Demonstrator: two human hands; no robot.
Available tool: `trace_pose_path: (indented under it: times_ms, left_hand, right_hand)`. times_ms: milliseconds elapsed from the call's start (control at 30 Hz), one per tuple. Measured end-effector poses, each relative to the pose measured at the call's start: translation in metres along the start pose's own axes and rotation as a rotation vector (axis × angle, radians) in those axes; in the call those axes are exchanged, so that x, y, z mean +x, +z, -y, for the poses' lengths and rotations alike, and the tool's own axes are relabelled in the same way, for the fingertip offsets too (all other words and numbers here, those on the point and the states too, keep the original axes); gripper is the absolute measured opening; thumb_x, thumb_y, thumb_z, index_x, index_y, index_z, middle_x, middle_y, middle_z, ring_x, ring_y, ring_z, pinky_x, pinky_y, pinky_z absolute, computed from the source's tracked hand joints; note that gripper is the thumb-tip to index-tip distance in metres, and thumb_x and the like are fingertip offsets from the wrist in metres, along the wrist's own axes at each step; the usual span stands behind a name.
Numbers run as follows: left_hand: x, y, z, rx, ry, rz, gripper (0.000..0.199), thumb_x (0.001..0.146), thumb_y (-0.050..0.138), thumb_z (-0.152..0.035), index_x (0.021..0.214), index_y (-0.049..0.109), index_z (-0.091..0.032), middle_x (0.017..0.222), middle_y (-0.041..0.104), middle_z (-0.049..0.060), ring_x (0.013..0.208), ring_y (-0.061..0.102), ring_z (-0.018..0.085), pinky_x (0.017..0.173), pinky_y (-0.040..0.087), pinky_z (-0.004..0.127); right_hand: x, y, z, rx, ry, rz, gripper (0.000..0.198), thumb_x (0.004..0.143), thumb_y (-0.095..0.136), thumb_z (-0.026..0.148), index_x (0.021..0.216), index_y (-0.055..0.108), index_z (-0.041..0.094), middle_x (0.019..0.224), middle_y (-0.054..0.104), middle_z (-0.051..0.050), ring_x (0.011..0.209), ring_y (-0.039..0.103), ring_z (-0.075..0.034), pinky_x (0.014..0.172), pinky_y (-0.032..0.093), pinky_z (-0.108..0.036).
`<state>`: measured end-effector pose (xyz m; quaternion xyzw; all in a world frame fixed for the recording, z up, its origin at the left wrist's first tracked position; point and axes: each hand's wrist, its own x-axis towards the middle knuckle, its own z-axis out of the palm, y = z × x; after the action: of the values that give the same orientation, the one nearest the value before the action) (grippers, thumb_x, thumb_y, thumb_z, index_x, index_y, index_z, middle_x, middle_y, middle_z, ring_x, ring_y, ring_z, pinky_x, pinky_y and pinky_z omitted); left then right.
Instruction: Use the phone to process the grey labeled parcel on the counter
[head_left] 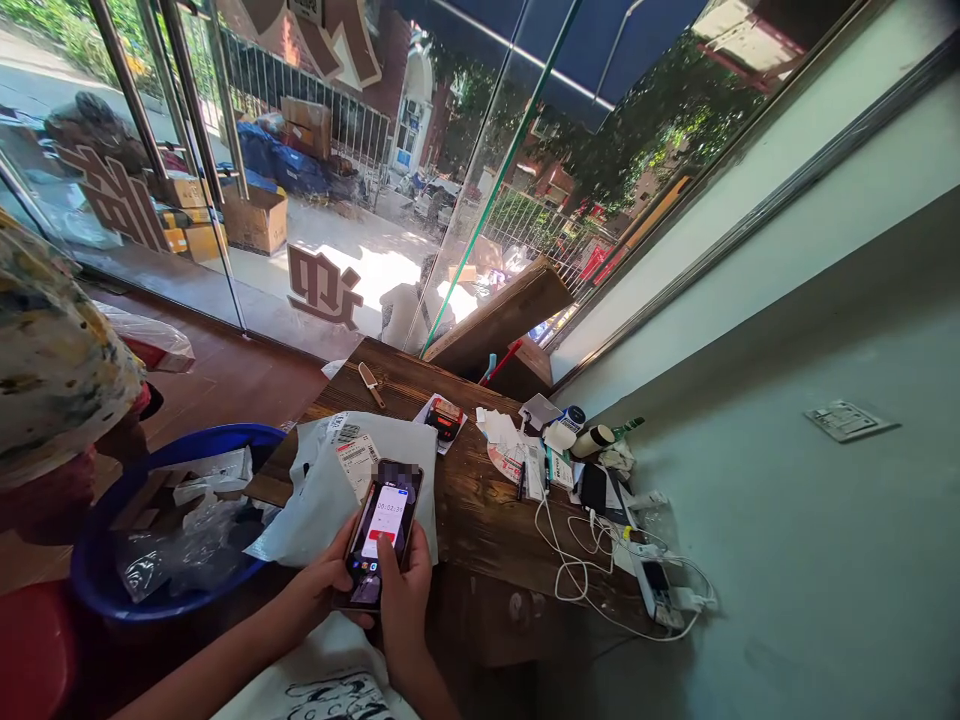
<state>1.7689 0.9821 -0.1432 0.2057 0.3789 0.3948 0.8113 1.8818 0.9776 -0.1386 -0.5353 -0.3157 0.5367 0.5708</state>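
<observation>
Cradling the phone (385, 530) low in the frame's centre, my left hand (319, 585) grips its edge while my right hand (405, 590) clasps it, thumb on the screen. Just above lies a grey mailer bag (330, 490) on the wooden table (480, 500); a blue tub (97, 560) sits lower left.

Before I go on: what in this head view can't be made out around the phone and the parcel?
- Phone: top of the screen is blurred; lower back hidden by the left hand and right hand.
- Label on the grey parcel bag: print too small to read.
- Blue basin: contents under crumpled clear plastic; left side covered by a patterned cloth.
</observation>
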Motion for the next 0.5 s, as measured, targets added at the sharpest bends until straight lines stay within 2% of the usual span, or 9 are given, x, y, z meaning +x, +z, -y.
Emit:
trace_pose_path:
  times_ms: [133,267,400,500]
  left_hand:
    - [-0.005,0.009,-0.01,0.039,0.012,0.02,0.113,0.049,0.055,-0.019,0.148,0.002,-0.02,0.117,0.063,0.008,0.062,0.059,0.02,0.047,0.054,0.034]
    - [-0.009,0.016,-0.018,0.051,0.033,0.011,0.113,0.046,0.054,-0.019,0.148,0.004,-0.017,0.124,0.059,0.009,0.073,0.059,0.022,0.047,0.054,0.031]
    - [-0.003,0.008,-0.013,0.092,0.061,0.034,0.106,0.051,0.053,-0.018,0.147,0.009,-0.018,0.134,0.051,0.011,0.073,0.059,0.021,0.046,0.055,0.033]
    - [0.0,0.001,-0.009,0.095,0.052,0.076,0.099,0.057,0.052,-0.015,0.147,0.011,-0.022,0.139,0.046,0.01,0.073,0.06,0.021,0.05,0.056,0.035]
  right_hand:
    - [0.003,-0.001,0.0,0.019,-0.004,-0.02,0.042,0.068,0.064,0.044,0.101,0.061,0.017,0.093,0.071,-0.005,0.083,0.065,-0.021,0.071,0.052,-0.03]
    - [0.007,-0.002,-0.003,0.092,0.062,-0.106,0.04,0.066,0.059,0.042,0.096,0.065,0.016,0.089,0.071,-0.004,0.08,0.064,-0.021,0.067,0.051,-0.028]
    - [0.009,0.0,-0.001,0.152,0.062,-0.021,0.037,0.067,0.062,0.044,0.093,0.063,0.017,0.078,0.069,0.0,0.067,0.06,-0.016,0.059,0.049,-0.026]
    - [0.01,0.002,0.001,0.14,0.059,0.011,0.04,0.066,0.067,0.046,0.094,0.062,0.017,0.08,0.069,0.0,0.068,0.06,-0.016,0.062,0.049,-0.026]
